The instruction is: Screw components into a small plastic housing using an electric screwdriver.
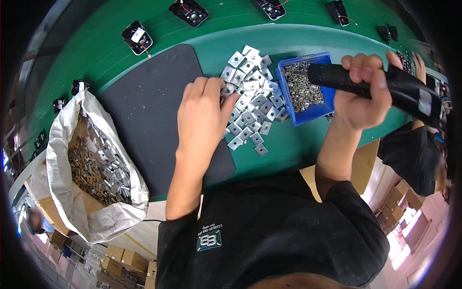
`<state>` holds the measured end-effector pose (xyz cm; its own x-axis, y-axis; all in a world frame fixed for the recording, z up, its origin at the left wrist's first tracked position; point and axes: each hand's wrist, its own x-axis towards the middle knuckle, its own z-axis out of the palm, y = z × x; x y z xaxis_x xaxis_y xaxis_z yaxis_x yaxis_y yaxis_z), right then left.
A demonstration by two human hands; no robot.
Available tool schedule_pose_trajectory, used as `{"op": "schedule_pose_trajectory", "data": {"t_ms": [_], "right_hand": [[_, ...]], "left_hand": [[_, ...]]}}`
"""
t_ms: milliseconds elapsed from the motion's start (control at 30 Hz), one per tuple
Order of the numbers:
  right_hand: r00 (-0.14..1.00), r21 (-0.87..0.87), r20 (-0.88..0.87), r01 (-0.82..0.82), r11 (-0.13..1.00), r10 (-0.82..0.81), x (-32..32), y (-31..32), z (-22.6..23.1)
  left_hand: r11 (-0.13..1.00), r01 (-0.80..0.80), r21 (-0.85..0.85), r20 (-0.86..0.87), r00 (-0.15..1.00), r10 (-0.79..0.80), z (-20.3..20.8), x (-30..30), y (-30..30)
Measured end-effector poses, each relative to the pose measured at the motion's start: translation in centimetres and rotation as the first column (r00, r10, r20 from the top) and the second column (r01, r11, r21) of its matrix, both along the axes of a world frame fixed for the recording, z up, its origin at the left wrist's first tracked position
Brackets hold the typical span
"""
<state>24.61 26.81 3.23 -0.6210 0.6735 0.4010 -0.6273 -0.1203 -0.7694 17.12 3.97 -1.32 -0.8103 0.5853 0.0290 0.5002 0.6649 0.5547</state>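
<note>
My left hand [201, 113] reaches to the left edge of a pile of small silver metal plates [260, 102], each with a hole. Its thumb stands apart from the curled fingers, and plates show in the gap; some fingertips are hidden. In my right hand [363, 98] is a black electric screwdriver [414, 94], held nearly level, fingers wrapped round its body. The tool's front end lies over a blue tray [308, 118] filled with small silver screws [301, 86]; its tip is hard to make out against them.
A dark grey mat [144, 106] lies left of the pile on the green table. Beside it stands a white woven sack [96, 226] of metal parts. Black housings with wires [137, 37] line the far side. At right, a co-worker in black [414, 159] reaches toward the table.
</note>
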Motion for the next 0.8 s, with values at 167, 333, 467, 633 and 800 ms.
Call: {"op": "schedule_pose_trajectory", "data": {"t_ms": [167,333,467,633,800], "right_hand": [[0.989,0.289,0.101,0.078,0.954,-0.111,1.1,0.3,1.0],[0.997,0.164,0.062,-0.058,0.985,0.049,2.5,1.0,1.6],[0.988,0.104,0.060,-0.147,0.984,0.141,3.0,2.2,1.7],[0.990,0.113,0.060,-0.136,0.984,0.130,3.4,2.6,1.5],[0.990,0.075,0.084,-0.120,0.990,0.114,3.3,2.5,1.1]], "left_hand": [[0.997,-0.006,0.083,0.047,0.999,0.002,0.0,-0.3,0.1],[0.986,-0.087,0.141,0.181,0.982,0.061,-0.1,-0.4,-0.1],[0.995,-0.041,0.091,0.193,0.981,0.023,0.3,-0.8,-0.7],[0.953,-0.195,0.232,0.148,0.975,0.164,0.0,-5.2,-1.6],[0.937,-0.277,0.215,0.002,0.959,0.283,1.0,-11.8,0.1]]}}
